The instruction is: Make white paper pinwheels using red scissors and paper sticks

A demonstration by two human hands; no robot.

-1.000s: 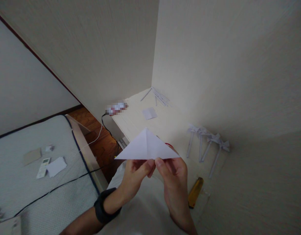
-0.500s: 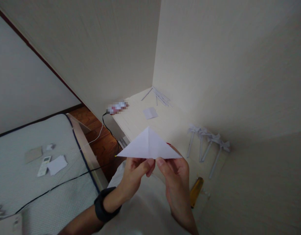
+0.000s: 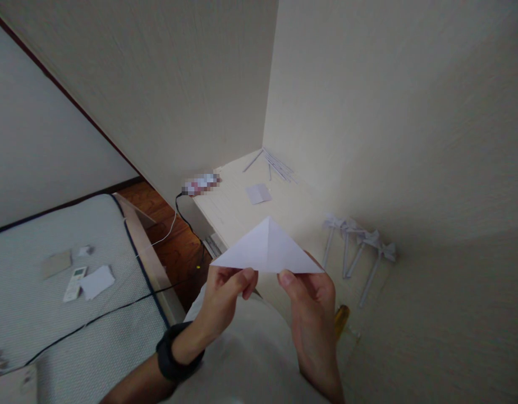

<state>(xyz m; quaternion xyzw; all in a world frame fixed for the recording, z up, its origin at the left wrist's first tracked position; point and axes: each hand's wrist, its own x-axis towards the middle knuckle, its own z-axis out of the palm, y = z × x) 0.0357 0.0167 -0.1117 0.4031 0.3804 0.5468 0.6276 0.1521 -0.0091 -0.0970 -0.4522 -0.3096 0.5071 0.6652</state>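
Since a second ago the white folded paper triangle [image 3: 267,251] is drifting a bit right and the two hands are spreading apart along its bottom edge, where before they were pinching nearly thumb to thumb.

Right now the left hand [image 3: 227,292], the one with the dark wristband [image 3: 171,354], is pinching the lower edge left of the centre crease, fingers clamped on the paper. The right hand [image 3: 311,297] is doing the same further right, thumb on top. So the triangle is hanging in mid-air above the pale cream table [image 3: 237,207], point up.

Handling-wise I'd guess it's feather-light, thin, floppy away from the folds and stiffer along the creases, and easy to crumple, so gripping the long folded edge looks smart.

Other stuff: matte white paper bows on rolled stems [image 3: 360,247] lying by the wall, thin white paper sticks [image 3: 275,165] in the corner, a small white paper square [image 3: 259,193], and an amber translucent cylinder [image 3: 340,320] peeking out past the right hand.
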